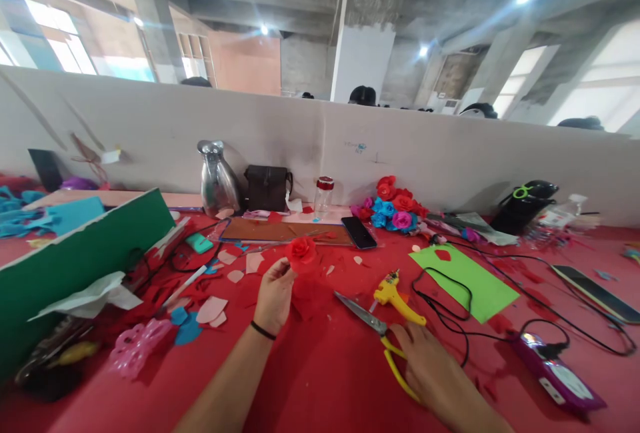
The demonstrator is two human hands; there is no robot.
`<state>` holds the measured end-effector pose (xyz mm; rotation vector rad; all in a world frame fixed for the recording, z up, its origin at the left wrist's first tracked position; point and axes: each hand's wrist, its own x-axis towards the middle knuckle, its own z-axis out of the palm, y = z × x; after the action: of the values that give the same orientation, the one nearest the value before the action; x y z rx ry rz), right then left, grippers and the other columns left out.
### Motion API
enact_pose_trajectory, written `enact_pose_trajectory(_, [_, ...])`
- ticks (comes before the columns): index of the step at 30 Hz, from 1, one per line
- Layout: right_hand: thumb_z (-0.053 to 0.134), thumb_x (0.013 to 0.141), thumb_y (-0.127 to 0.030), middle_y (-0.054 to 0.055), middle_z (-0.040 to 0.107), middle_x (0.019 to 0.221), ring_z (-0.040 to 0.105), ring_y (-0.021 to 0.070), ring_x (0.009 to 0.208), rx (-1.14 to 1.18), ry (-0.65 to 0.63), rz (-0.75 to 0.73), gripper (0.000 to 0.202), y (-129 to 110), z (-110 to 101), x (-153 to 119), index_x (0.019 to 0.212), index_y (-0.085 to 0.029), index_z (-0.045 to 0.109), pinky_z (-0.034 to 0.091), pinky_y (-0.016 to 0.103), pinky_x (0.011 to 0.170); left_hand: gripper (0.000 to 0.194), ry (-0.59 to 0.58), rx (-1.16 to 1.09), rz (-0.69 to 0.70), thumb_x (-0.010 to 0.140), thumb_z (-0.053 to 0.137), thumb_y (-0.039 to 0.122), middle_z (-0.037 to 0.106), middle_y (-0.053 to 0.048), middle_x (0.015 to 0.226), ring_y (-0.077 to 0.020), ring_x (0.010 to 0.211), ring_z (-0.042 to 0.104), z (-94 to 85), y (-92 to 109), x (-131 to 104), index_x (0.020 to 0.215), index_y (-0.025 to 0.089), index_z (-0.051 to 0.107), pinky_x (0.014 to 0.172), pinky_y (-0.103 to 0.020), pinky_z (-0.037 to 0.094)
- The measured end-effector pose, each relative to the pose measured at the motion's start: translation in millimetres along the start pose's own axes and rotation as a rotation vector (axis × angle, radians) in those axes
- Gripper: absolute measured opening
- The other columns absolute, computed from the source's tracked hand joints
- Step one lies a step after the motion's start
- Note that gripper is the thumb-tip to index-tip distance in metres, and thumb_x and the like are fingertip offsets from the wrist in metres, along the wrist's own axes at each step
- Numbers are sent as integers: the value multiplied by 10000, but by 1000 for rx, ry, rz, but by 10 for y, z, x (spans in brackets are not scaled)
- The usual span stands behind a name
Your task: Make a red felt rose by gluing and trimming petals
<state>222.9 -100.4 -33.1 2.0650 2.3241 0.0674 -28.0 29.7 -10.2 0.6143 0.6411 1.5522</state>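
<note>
Nearest, the right hand [425, 360] lies flat, fingers loosely spread, over the yellow handles of the scissors [377, 333], hiding part of them; it grips nothing. The left hand [274, 296], wrist banded in black, rises with fingertips pinched on the red paper rose [301, 251], mid-table above red scraps. A yellow glue gun [395, 294] lies just right. The faint blue scribble on the far partition [450, 153] is unreadable.

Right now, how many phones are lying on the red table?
2: a black phone by the flower bunch, and another phone near the right edge. Clutter may hide more.
</note>
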Motion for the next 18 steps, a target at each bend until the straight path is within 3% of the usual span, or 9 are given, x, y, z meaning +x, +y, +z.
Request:
enact_pose_trajectory(5, [402,796,-10,159,650,980,607,298,943,-51,-100,104,437,-186,-268,-35,1181,-157,548,458,365,775,251,0,-20,-21,429,806,96,665,49,601,-66,579,576,-1,5,1,606,175,647,598,-174,431])
enact_pose_trajectory(9, [439,664,46,164,629,1003,591,304,975,-11,-170,126,445,-265,-403,-47,1059,-116,567,436,365,802,254,0,-15,-27,419,813,104,656,57,595,-55,569,561,17,8,6,591,171,638,592,-167,426])
enact_pose_trajectory(11, [453,620,36,170,626,1024,608,293,943,50,-178,129,499,-273,-385,-81,1089,-107,547,442,350,773,253,-4,-2,-32,424,811,107,654,59,596,-54,572,563,22,11,7,594,168,634,595,-168,428])
enact_pose_trajectory(15, [469,619,0,161,672,1032,666,258,855,373,-125,186,630,-271,-310,-187,1237,-124,494,477,317,719,249,5,18,-27,438,797,105,656,56,605,-56,571,565,7,15,8,616,165,635,594,-168,429])
enact_pose_trajectory(18, [549,676,-118,138,670,1117,649,268,982,739,-65,245,563,-281,-301,-232,1238,-155,530,487,341,834,257,29,13,-25,422,787,81,643,60,577,-53,544,549,-3,19,5,606,164,628,572,-161,417])
